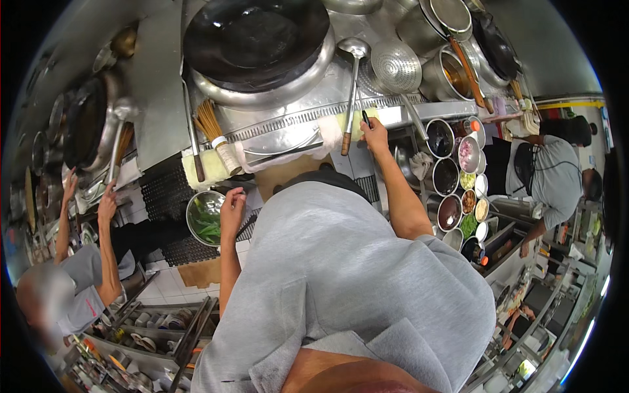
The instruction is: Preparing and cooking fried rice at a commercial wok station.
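My right hand (375,136) grips a thin black handle (365,118) at the front edge of the stove. Its slim metal shaft runs up toward a strainer, partly hidden under a perforated skimmer (396,66). Left of it lies a steel ladle (354,48) with a wooden-ended handle. My left hand (232,212), fingers curled, is at the right rim of a steel bowl (188,216) holding green leaves (207,223); whether it grips the rim I cannot tell. Ahead of me a large dark wok (255,42) sits on a round metal burner ring (265,96).
A bamboo brush (211,123) and a long-handled tool (191,123) lean at the stove's left front. Sauce pots (445,176) and small ingredient bowls stand at right, below steel pots (442,73). A co-worker (93,275) is at a wok on the left; another person (550,167) stands right.
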`<state>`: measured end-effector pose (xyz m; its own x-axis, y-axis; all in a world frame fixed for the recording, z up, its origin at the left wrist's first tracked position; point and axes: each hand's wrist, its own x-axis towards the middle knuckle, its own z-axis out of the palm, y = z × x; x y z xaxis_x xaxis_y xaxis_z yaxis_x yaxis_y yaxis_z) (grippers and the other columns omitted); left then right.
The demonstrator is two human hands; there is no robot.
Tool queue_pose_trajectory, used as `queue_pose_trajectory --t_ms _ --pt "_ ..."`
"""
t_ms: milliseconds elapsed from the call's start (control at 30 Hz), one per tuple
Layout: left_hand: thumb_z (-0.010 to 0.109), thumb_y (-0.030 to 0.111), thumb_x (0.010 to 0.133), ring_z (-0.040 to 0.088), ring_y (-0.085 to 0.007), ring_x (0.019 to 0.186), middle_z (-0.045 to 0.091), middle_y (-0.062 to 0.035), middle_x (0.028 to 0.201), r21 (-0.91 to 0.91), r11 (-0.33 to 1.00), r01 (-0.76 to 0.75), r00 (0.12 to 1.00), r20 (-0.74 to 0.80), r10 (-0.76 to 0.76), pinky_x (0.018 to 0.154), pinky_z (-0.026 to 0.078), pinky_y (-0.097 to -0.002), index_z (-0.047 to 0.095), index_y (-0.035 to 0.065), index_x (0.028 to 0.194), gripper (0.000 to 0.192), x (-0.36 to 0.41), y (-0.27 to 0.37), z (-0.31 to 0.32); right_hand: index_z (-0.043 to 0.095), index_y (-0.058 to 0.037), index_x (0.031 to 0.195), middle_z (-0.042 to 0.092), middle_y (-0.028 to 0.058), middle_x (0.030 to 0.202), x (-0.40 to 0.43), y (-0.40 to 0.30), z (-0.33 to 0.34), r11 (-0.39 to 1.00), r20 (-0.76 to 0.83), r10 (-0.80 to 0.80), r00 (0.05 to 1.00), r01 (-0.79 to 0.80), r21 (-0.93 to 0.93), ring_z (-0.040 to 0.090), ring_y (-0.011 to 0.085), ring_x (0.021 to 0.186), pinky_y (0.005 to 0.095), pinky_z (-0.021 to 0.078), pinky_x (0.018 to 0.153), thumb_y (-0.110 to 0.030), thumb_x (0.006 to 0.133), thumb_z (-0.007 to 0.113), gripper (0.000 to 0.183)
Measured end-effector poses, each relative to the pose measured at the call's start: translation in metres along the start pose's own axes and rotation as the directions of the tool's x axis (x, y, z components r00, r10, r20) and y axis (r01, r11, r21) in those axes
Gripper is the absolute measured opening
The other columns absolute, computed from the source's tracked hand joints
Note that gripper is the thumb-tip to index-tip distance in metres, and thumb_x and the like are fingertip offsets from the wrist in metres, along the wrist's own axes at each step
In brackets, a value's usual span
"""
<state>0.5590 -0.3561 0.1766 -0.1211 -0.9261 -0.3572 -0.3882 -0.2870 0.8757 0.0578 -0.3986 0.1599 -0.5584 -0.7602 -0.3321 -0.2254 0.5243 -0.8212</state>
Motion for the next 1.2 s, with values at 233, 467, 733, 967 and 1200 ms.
queue_pose_trajectory --t_ms 233,467,733,967,1200 --pt "0.062 0.013 0.094 0.057 -0.0116 0.085 0.064 -0.0035 0.093 -0.064 0.998 0.005 0.995 0.103 0.001 0.080 0.047 -0.0264 0.061 0.0046 0.122 0.029 0.019 0.018 0.014 0.052 -0.0026 0.132 0.064 0.0052 0.092 -0.037 -0.074 -0.014 0.903 0.183 -0.096 0.978 0.009 0.429 0.056 0.0092 0.058 0.0234 0.0421 0.043 -0.011 0.092 0.064 0.042" --pt "0.061 0.012 0.094 0.055 -0.0085 0.079 0.064 -0.0011 0.094 -0.107 0.994 -0.014 0.999 0.041 0.018 0.068 0.046 -0.0231 0.062 0.0048 0.121 0.028 0.038 0.070 0.025 0.052 -0.0032 0.130 0.068 0.0072 0.091 -0.059 -0.150 -0.021 0.889 0.048 -0.418 0.907 0.397 0.229 0.059 0.0094 0.057 0.0260 0.0453 0.049 -0.011 0.096 0.062 0.036" --pt "0.058 0.013 0.096 0.056 -0.0085 0.081 0.065 -0.0012 0.096 -0.086 0.995 -0.047 0.993 0.108 0.056 0.068 0.046 -0.0236 0.061 0.0054 0.122 0.027 0.047 0.096 0.049 0.055 0.0002 0.116 0.072 0.0153 0.093 -0.041 -0.152 -0.035 0.808 -0.056 -0.582 0.811 0.585 0.070 0.062 0.0127 0.059 0.0267 0.0487 0.053 -0.008 0.093 0.067 0.027" --pt "0.056 0.019 0.099 0.062 -0.0162 0.092 0.065 -0.0068 0.106 -0.302 0.947 0.110 0.986 0.153 -0.066 0.075 0.051 -0.0295 0.055 0.0075 0.128 0.032 0.068 0.116 0.069 0.057 -0.0015 0.109 0.064 0.0098 0.074 -0.018 -0.134 -0.037 0.819 -0.091 -0.539 0.837 0.546 0.177 0.062 0.0167 0.060 0.0308 0.0476 0.055 -0.012 0.090 0.070 0.026" --pt "0.057 0.029 0.098 0.051 -0.0275 0.122 0.049 -0.0145 0.137 -0.709 0.704 -0.051 0.999 -0.039 0.033 0.103 0.043 -0.0442 0.043 0.0114 0.140 0.047 0.127 0.198 0.089 0.057 -0.0048 0.110 0.062 0.0040 0.077 0.001 -0.122 -0.028 0.840 -0.055 -0.452 0.891 0.445 0.312 0.057 0.0091 0.065 0.0272 0.0472 0.055 -0.011 0.092 0.068 0.022"
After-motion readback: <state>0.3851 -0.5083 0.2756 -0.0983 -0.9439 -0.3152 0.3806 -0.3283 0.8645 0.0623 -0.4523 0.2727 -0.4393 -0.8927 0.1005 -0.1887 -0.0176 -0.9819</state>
